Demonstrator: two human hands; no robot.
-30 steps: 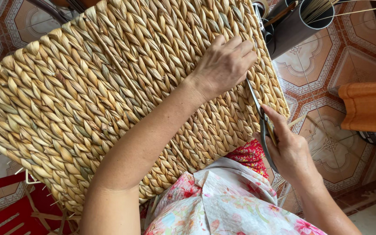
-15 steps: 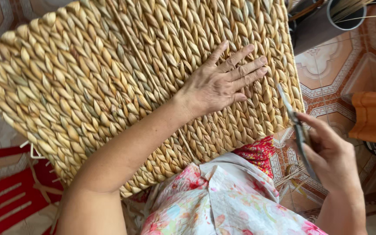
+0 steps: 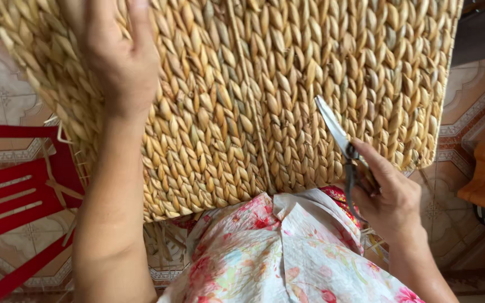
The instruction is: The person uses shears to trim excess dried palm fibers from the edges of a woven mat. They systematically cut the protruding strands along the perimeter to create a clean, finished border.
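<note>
Woven panel fills front; red chair blocks left; right floor open.

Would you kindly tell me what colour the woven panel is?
Straw-yellow and tan, in braided rows: the woven panel, seen from the head view.

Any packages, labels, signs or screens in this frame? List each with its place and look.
None in view. The frame shows only a woven straw panel under the left hand, scissors in the right hand, a red plastic chair at left and a patterned tile floor.
</note>
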